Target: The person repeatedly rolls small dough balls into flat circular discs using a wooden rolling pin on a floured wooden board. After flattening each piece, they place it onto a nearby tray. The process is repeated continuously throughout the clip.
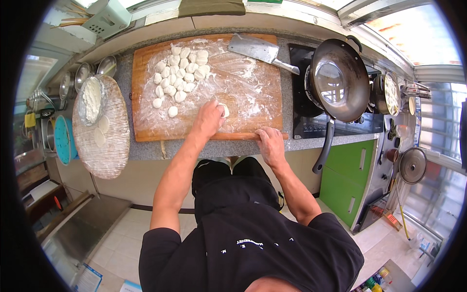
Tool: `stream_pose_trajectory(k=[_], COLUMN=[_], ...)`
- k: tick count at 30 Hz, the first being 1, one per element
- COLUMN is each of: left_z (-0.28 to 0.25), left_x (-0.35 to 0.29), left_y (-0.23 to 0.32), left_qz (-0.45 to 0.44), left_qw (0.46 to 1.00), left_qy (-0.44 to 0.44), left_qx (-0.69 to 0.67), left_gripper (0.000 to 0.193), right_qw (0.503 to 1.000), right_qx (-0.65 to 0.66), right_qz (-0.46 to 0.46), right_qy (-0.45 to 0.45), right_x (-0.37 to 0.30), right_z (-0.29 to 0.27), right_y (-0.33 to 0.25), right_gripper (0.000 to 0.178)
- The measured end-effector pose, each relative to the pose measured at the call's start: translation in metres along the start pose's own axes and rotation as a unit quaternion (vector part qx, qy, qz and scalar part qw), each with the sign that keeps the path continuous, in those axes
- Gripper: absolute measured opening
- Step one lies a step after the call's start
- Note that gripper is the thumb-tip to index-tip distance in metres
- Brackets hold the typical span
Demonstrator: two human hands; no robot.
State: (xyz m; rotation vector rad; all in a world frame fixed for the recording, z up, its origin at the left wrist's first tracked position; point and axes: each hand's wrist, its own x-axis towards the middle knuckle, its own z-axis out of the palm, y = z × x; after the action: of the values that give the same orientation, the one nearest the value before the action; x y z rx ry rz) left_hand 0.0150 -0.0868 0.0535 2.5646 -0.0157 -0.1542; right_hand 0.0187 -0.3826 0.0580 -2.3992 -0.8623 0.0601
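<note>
Lumps (184,63) of floury dough dot our wooden board (144,90); beside them, our left hand (209,117) covers the edge of a flat disc (224,110), fingertips so hidden we cannot tell their grip; rightward, a smooth pin (236,136) runs beneath our right hand (271,143), fingers clamped round it.

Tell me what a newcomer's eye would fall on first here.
Probably the cluster of small white dough pieces on the left half of the floured wooden board. Then the big dark wok on the black cooktop to the right, and the cleaver by the board's far right corner.
</note>
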Motion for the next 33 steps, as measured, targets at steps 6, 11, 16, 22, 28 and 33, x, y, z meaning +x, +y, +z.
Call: stream_pose_trajectory(k=[6,11,16,22,28,33], left_z=[0.009,0.016,-0.003,-0.010,0.004,0.005], left_x=[-0.026,-0.018,-0.016,-0.027,-0.028,-0.025], left_y=[0.011,0.005,0.008,0.016,0.016,0.016], left_qz=[0.030,-0.187,-0.095,-0.051,-0.048,0.041], left_qw=[0.993,0.966,0.991,0.998,0.997,0.996], left_qy=[0.074,0.007,0.015,-0.032,0.032,0.072], left_qx=[-0.083,-0.177,-0.090,-0.026,-0.044,0.016], left_gripper=[0.019,0.021,0.018,0.016,0.019,0.017], right_qw=[1.000,1.000,0.997,0.996,0.993,0.991], right_qx=[-0.019,-0.010,-0.028,-0.025,-0.005,0.005], right_qz=[-0.003,0.013,0.047,0.056,0.079,0.094], right_qy=[0.017,0.019,0.046,0.070,0.086,0.094], right_x=[-0.008,-0.015,-0.017,-0.017,-0.019,-0.017], right_z=[-0.006,-0.017,-0.020,-0.020,-0.018,-0.020], right_y=[0.008,0.015,0.020,0.021,0.024,0.023], right_gripper=[0.042,0.042,0.045,0.046,0.047,0.046])
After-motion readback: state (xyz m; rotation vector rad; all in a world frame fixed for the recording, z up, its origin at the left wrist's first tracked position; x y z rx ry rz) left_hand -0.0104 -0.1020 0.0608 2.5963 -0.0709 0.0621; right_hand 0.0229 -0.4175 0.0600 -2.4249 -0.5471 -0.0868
